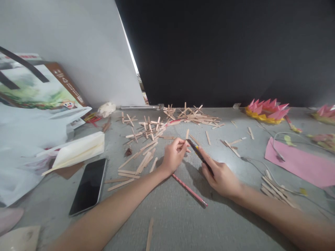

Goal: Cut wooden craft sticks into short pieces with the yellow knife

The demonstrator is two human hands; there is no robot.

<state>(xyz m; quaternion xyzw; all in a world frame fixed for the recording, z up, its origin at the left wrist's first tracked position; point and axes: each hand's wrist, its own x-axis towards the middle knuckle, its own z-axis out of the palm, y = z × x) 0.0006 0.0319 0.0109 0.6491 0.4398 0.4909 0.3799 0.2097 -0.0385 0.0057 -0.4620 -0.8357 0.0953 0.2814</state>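
My left hand (175, 156) is closed in a pinch on a wooden craft stick (187, 134), whose upper end sticks up past the fingertips. My right hand (221, 176) is wrapped round a black utility knife (200, 155) with a yellow part. The knife's front end meets the stick close to my left fingertips; whether the blade touches the wood I cannot tell. Below my left wrist lies a pink pencil (190, 190) with an eraser end. Loose craft sticks (145, 162) are scattered left of my left hand.
Crossed and piled sticks (200, 116) lie at the back by a black panel (235, 52). A phone (89, 186) and plastic bag (28, 139) are at left. On the right are pink paper (300, 164), a cable (273, 139) and a pink-yellow paper flower (267, 111).
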